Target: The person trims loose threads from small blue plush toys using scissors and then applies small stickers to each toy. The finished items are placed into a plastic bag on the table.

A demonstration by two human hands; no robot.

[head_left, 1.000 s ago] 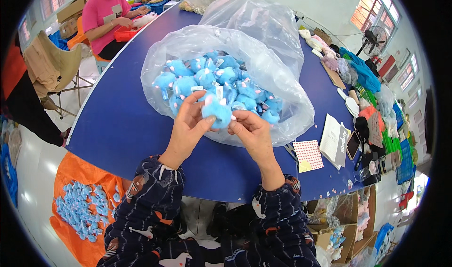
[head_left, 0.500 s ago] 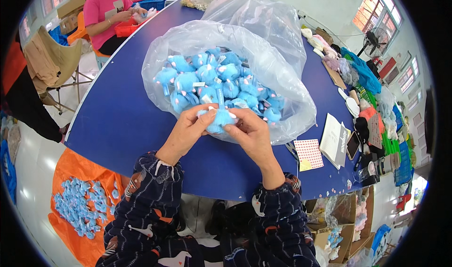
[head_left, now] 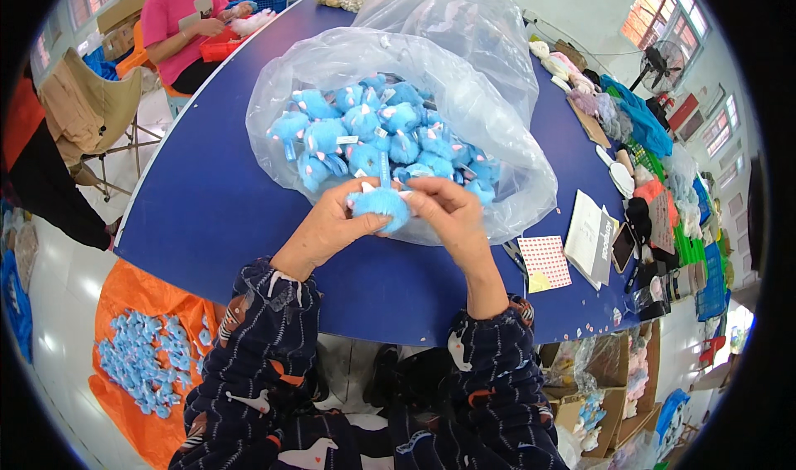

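A small fluffy blue plush toy [head_left: 383,207] with pale ears and a blue strap is held between my two hands, just over the near rim of a clear plastic bag [head_left: 286,70]. My left hand [head_left: 329,225] grips the toy's left side, thumb in front. At its right side, the fingers of my right hand [head_left: 452,215] pinch by the ear; the fingertips partly hide what they hold. Several similar blue plush toys [head_left: 362,122], some with white tags, fill the bag beyond my hands.
The bag lies on a blue table [head_left: 207,180]. To the right are a sticker sheet [head_left: 545,263], a notebook [head_left: 583,234] and a phone [head_left: 623,248]. Blue pieces lie on an orange sheet [head_left: 116,283] on the floor. A person in pink [head_left: 170,22] works across the table.
The toy has turned so its ears and fur face differently. My right hand has shifted up slightly to the ear, while my left still holds the toy.
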